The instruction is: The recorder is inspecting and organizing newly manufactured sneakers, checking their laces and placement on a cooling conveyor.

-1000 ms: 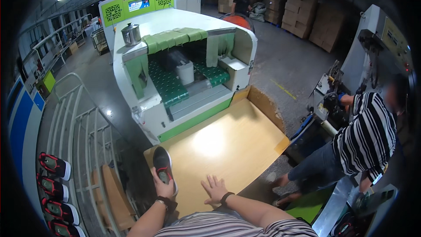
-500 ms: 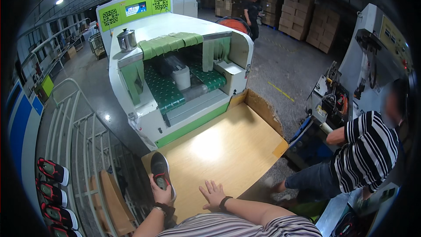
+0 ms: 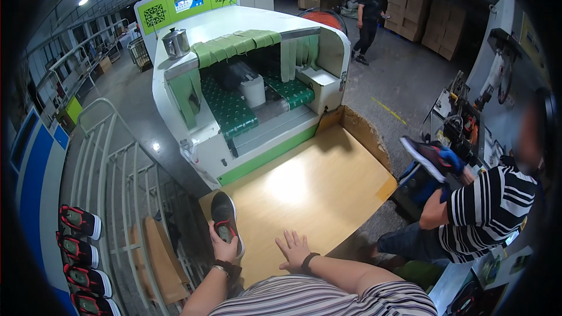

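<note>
A dark shoe [image 3: 222, 206] with red trim lies at the left edge of the desk [image 3: 333, 181], toe pointing away. The left hand [image 3: 226, 250] has its fingers clamped on the shoe's heel end. The right hand [image 3: 294, 251] rests palm down on the desk, fingers spread apart. Beyond stands a white-and-green machine [image 3: 234, 24] with a green belt [image 3: 225, 111]; at left, a rack [image 3: 111, 167] and more shoes [image 3: 82, 250]. At right, a co-worker [image 3: 489, 213] holds another shoe [image 3: 426, 159].
</note>
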A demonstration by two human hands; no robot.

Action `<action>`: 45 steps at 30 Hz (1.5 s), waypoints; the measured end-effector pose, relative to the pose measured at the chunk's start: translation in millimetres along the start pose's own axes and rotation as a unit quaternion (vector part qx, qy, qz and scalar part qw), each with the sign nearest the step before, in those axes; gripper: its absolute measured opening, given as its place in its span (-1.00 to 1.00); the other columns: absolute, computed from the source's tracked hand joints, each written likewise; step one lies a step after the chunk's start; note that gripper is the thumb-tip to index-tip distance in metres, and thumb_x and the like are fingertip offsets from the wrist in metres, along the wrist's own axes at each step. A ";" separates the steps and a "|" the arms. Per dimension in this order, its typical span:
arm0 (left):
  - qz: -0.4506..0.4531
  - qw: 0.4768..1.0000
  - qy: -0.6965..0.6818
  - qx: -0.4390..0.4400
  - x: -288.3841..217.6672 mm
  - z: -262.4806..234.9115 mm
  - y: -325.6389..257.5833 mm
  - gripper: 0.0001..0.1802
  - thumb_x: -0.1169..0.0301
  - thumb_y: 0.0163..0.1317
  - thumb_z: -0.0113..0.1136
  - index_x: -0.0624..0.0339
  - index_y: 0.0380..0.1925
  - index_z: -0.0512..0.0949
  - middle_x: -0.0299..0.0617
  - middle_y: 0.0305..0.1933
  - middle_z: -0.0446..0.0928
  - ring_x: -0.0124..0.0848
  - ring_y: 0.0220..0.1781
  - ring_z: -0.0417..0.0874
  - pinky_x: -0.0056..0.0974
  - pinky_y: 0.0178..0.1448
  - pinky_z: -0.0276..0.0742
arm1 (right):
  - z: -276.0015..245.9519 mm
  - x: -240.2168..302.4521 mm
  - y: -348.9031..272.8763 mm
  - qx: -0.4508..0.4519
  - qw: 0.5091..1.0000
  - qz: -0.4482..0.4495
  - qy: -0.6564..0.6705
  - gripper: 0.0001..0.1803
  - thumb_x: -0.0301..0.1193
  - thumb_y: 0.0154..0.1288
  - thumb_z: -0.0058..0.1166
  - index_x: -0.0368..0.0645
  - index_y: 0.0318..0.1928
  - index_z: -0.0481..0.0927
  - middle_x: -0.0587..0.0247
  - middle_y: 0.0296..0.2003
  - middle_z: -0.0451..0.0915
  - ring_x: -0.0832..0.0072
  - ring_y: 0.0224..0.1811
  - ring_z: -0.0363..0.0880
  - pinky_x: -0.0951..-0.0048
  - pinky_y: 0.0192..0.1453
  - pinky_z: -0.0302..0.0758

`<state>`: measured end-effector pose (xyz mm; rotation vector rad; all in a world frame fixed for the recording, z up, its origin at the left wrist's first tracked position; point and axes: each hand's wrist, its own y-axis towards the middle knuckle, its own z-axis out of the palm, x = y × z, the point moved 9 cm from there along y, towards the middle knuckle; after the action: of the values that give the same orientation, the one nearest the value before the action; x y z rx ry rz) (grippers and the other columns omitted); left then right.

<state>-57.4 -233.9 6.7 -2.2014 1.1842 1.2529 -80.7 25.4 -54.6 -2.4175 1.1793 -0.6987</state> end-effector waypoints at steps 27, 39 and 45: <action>-0.024 0.981 -0.125 0.144 -1.8 6.5 29.6 0.21 0.38 0.03 0.49 0.20 0.51 -0.20 0.13 0.55 -0.10 -0.06 0.57 0.04 -0.06 0.59 0.00 | -196.7 -410.5 -37.3 -0.267 0.854 0.426 0.133 0.22 -0.04 -0.24 0.60 -0.27 0.40 0.22 -0.18 0.43 0.22 0.00 0.50 0.14 0.09 0.50 0.19; -0.009 0.998 -0.008 0.058 1.8 9.6 22.7 -0.02 0.50 0.03 0.34 0.17 0.44 0.03 0.16 0.41 0.13 0.06 0.48 0.17 -0.09 0.54 0.12 | -103.5 -130.4 -5.2 -0.288 0.915 0.179 0.217 -0.39 -0.03 0.06 0.39 -0.28 -0.07 0.55 -0.18 -0.22 0.66 -0.13 -0.13 0.64 0.04 -0.07 0.56; -0.020 0.998 0.016 0.051 -1.2 11.3 -8.6 -0.01 0.50 0.04 0.34 0.16 0.45 0.00 0.19 0.38 0.14 0.08 0.45 0.20 -0.07 0.53 0.15 | -107.1 -18.4 -8.7 -0.239 0.938 0.029 0.248 -0.37 0.05 0.12 0.35 -0.28 -0.12 0.54 -0.18 -0.25 0.65 -0.10 -0.24 0.65 0.04 -0.15 0.57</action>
<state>-57.0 -221.0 0.6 -2.1682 1.1837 1.1199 -146.5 34.3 31.9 -2.6562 1.7868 -1.1640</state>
